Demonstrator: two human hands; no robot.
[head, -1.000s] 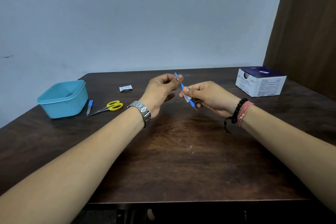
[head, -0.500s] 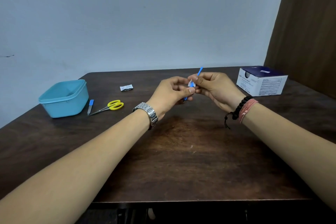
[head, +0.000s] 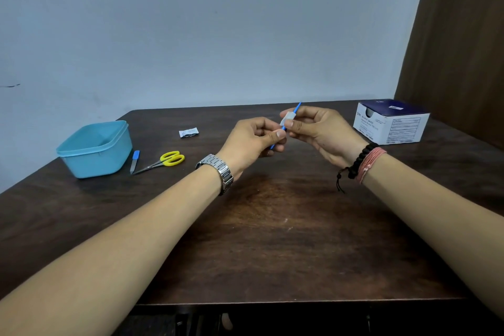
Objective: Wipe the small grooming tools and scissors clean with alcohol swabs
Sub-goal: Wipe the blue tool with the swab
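Note:
A thin blue grooming tool (head: pixel 298 106) is held above the middle of the dark wooden table (head: pixel 272 240), tilted with its upper tip to the right. My left hand (head: pixel 255 142) pinches its lower end. My right hand (head: pixel 319 131) pinches a white alcohol swab (head: pixel 288 117) wrapped round the tool's upper part. Most of the tool's shaft is hidden by my fingers. Yellow-handled scissors (head: pixel 163 161) and a small blue-handled tool (head: pixel 134 161) lie on the table at the left.
A light blue plastic tub (head: pixel 95 148) stands at the left edge, beside the scissors. A torn swab wrapper (head: pixel 188 132) lies behind the scissors. A blue and white swab box (head: pixel 391 125) sits at the back right, near a brown curtain.
The tool has swung from leaning left to leaning right. My right hand with the swab has risen from the lower part to the upper part; my left hand now holds the lower end.

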